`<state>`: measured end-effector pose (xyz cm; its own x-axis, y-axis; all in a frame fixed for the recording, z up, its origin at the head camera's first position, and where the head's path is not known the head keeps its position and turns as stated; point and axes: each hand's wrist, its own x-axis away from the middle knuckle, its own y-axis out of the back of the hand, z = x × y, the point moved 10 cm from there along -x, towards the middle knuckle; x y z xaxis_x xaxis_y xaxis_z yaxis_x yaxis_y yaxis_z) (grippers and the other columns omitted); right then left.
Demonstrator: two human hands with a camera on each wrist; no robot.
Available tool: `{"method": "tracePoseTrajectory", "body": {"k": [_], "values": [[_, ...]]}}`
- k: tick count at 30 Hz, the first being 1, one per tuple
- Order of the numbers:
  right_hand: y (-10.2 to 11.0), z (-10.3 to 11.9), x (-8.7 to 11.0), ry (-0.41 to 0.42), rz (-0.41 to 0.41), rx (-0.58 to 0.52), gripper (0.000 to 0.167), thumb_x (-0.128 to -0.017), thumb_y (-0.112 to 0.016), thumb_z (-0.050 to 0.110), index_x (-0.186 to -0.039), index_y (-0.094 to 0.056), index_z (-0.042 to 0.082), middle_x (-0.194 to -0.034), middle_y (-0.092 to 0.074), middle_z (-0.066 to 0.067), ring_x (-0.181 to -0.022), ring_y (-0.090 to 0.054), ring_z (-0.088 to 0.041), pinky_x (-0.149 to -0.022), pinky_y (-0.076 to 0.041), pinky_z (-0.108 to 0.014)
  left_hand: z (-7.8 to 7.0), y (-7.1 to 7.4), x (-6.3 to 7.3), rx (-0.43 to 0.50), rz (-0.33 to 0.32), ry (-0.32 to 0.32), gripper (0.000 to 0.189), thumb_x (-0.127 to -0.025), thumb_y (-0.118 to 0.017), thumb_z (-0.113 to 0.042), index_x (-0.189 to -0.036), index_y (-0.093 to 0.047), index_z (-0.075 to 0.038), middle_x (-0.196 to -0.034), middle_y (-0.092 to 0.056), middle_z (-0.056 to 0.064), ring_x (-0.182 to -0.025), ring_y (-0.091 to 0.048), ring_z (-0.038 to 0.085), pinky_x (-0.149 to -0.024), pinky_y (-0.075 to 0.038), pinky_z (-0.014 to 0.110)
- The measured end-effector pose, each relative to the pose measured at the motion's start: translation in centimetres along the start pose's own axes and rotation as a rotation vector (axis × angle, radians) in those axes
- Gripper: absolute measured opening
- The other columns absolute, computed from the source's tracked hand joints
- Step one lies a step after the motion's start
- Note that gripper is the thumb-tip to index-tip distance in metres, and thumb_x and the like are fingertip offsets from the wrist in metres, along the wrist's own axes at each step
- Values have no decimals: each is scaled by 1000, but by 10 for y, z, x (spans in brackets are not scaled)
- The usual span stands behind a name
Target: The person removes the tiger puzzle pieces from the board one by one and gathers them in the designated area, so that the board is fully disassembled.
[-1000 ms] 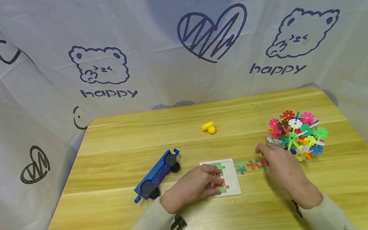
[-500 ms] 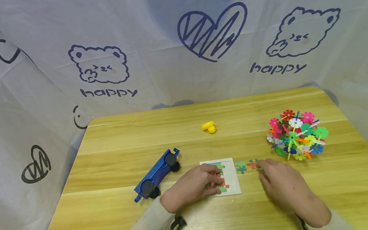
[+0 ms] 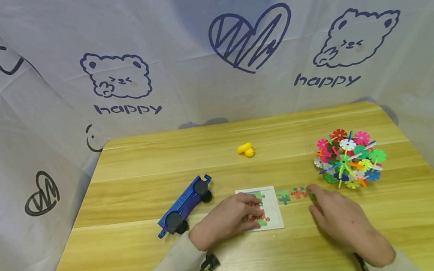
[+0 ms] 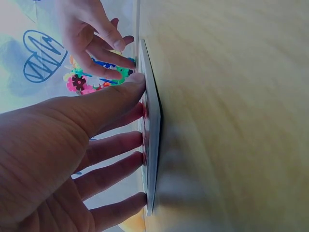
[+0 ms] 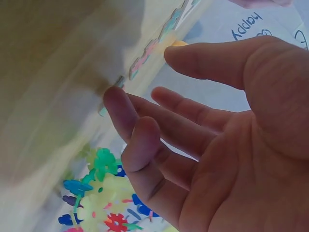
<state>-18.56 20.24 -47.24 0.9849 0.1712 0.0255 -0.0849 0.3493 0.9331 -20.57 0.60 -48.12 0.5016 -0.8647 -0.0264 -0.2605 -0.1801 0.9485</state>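
Note:
My left hand [image 3: 226, 220] rests its fingertips on a white jigsaw tray [image 3: 274, 210] holding red and green pieces. Its fingers are spread and fairly straight, hiding part of the picture; the left wrist view shows fingers and thumb touching the tray's face [image 4: 153, 121]. Right of the tray lie a green and blue jigsaw piece [image 3: 284, 196] and a red one [image 3: 298, 193]. At the end of this row, my right hand [image 3: 340, 219] touches a further piece [image 5: 120, 79] with a fingertip. Its thumb stands apart from that piece, which the hand mostly hides in the head view.
A ball of colourful flower discs [image 3: 350, 158] sits behind my right hand. Left of the tray lies a blue toy car chassis [image 3: 184, 207] with black wheels. Farther back is a small yellow toy [image 3: 246, 150]. A printed cloth [image 3: 195, 68] hangs behind the wooden table [image 3: 145, 159].
My right hand has come nearer from beside the flower ball, reached the end piece, then shifted slightly right. The left hand stays on the tray.

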Motion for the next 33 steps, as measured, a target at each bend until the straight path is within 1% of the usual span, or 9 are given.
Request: {"method": "tracePoseTrajectory", "body": {"k": [5,8,12,19,23,27,29,30,33], "values": [[-1,-3,-2,-12,0,-11,56,-98,-78,13,-147,-56,-4,-97,-77,-13,-68,-59,-13,-56,-51,-32,0,0,0,3,1,1,32,-103,-79,-33,-130,-82,-16,-143,-73,6,-134,-68,20,-119,-54,34],[-1,-3,-3,-9,-11,-5,55,-99,-77,13,-146,-56,-4,-103,-79,-19,-74,-68,-19,-59,-58,-38,0,0,0,0,3,1,33,-103,-79,-33,-131,-81,-16,-144,-72,6,-135,-68,20,-120,-53,34],[0,-2,-3,-6,-23,0,55,-98,-77,13,-146,-56,-5,-109,-79,-23,-82,-75,-28,-64,-63,-46,-1,0,-1,2,-1,-8,31,-103,-79,-31,-129,-82,-15,-140,-73,5,-131,-69,18,-118,-54,32],[-1,-1,-4,-13,-7,-9,56,-99,-77,14,-147,-55,-5,-99,-78,-17,-72,-65,-16,-58,-56,-36,-4,1,-1,-12,-13,-22,29,-102,-80,-31,-126,-83,-14,-134,-75,3,-128,-70,17,-117,-54,30],[2,1,-3,-21,-10,-21,55,-100,-76,14,-148,-56,-4,-96,-76,-13,-70,-62,-17,-57,-54,-36,-4,1,-2,-7,-18,-26,30,-102,-80,-30,-127,-83,-14,-132,-75,3,-126,-71,17,-115,-56,29],[8,8,-3,-8,-45,-32,53,-100,-75,15,-148,-59,-2,-113,-78,-21,-88,-73,-33,-73,-64,-52,-3,2,-1,-20,-16,-20,31,-102,-80,-32,-128,-83,-16,-134,-75,2,-127,-71,17,-114,-56,31],[11,14,-3,16,-73,-28,50,-100,-76,15,-144,-62,-2,-128,-76,-25,-105,-76,-42,-88,-65,-60,-3,2,-1,-36,-12,-11,33,-102,-80,-33,-130,-82,-16,-138,-75,4,-130,-70,18,-116,-56,33],[12,18,-4,30,-81,-22,48,-99,-76,15,-142,-64,-2,-130,-75,-26,-113,-75,-45,-94,-63,-63,-3,1,-1,-46,-10,-7,34,-102,-80,-34,-131,-81,-16,-140,-75,4,-132,-70,20,-117,-55,34],[9,32,-7,71,-69,-14,41,-100,-75,14,-137,-67,-1,-129,-77,-23,-117,-74,-44,-99,-63,-62,-2,0,0,-64,-9,15,35,-102,-79,-34,-132,-80,-17,-144,-73,6,-137,-67,23,-121,-52,36]]}}
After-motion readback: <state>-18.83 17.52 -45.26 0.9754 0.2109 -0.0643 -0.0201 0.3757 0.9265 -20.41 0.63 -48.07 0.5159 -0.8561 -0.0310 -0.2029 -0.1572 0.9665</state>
